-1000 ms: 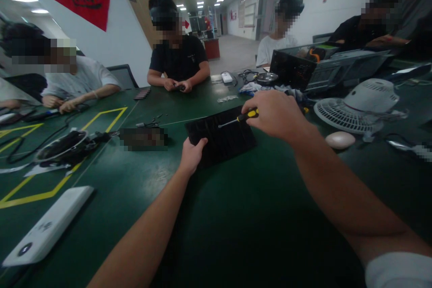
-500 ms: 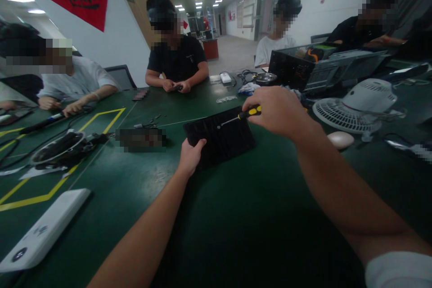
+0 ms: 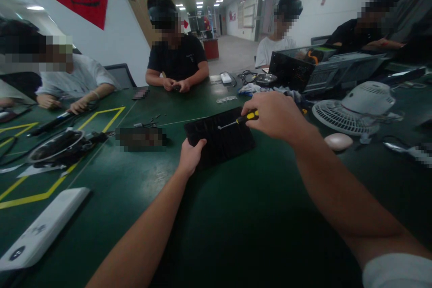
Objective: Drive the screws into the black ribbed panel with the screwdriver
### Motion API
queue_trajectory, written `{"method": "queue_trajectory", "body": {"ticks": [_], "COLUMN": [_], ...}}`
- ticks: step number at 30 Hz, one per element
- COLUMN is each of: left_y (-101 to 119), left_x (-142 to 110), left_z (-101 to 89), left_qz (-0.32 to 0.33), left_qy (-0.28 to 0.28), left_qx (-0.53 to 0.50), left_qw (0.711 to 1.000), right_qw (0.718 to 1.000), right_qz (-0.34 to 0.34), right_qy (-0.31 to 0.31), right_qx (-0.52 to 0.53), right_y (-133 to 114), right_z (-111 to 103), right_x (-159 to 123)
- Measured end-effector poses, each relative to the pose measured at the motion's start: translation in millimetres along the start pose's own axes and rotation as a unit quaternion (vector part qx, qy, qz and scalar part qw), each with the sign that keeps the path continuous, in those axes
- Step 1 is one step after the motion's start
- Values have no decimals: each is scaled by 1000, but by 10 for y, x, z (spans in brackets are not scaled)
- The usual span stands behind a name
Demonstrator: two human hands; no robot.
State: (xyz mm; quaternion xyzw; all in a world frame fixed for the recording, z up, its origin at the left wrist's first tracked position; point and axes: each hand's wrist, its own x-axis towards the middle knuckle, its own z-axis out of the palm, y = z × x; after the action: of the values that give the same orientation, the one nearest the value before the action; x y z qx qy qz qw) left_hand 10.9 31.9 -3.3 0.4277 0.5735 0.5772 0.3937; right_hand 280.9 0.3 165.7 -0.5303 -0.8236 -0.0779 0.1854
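A flat black tray-like piece (image 3: 232, 144) with ridges and compartments is tilted above the green table. My left hand (image 3: 191, 156) grips its left end, thumb on top and the other fingers hidden beneath. In my right hand (image 3: 276, 114) is a screwdriver (image 3: 248, 117) with a yellow and black handle, held between thumb and fingers. The metal shaft points left over the black piece, and a small shiny bit, perhaps a screw, shows at its tip. Whether the tip touches the piece's surface I cannot tell.
On the right stand a white fan (image 3: 357, 103), a pale computer mouse (image 3: 339, 141) and an open computer case (image 3: 324, 69). Left lie a white oblong device (image 3: 47, 227), a bundle of cables (image 3: 59, 148) and a blurred-out object (image 3: 141, 138). Several people sit around the table (image 3: 256, 216).
My right hand and the screwdriver have shifted very slightly left and down. My left hand and the black piece stay in place. At far left, a person's hands have moved a little.
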Motion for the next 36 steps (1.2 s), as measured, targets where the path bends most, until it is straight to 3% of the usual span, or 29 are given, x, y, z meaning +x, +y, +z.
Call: {"method": "queue_trajectory", "body": {"ticks": [18, 32, 36], "left_y": [-1, -2, 19], "left_x": [-3, 5, -8], "left_z": [-10, -6, -5], "left_qz": [-2, 7, 3], "left_qy": [-15, -12, -14], "left_qx": [-10, -2, -6], "left_qw": [1000, 1000, 1000], "right_qw": [1000, 1000, 999], "right_qz": [-12, 11, 45], "right_qy": [18, 23, -2], "right_qx": [3, -12, -19], "right_y": [0, -28, -42], "right_z": [7, 32, 4], "right_x": [-4, -1, -8]}}
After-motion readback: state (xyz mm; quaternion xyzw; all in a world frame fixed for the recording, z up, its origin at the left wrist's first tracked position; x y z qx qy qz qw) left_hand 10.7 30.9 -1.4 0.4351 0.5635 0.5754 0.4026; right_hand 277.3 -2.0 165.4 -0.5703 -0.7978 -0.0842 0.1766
